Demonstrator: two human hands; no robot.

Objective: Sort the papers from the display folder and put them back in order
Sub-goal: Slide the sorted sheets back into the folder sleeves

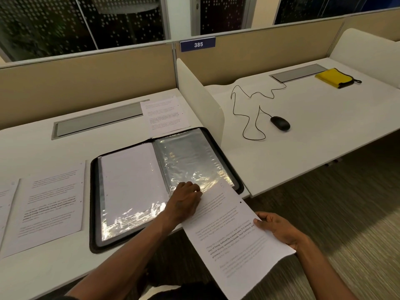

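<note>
The white table [32,144] stretches out ahead of both hands, and on it, just left of the left hand [184,202], the black display folder [151,180] lies wide open. Its left sleeve holds a white page, its right sleeve is shiny clear plastic (plenty of glare there). The printed sheet [233,241] slants from the folder's near right corner out past the table edge: the right hand [279,230] grips its right edge, thumb on top, while the left hand sits curled on the sheet's upper end, right at the sleeve's lower edge. Whether those fingers pinch paper or plastic, I cannot tell. Well left of the left hand lies another printed page [52,204], and beyond both hands, past the folder's top, a third page [164,114]. Far off to the right hand's upper side, across the divider: a yellow pouch [333,77], then the black mouse [280,123].
</note>
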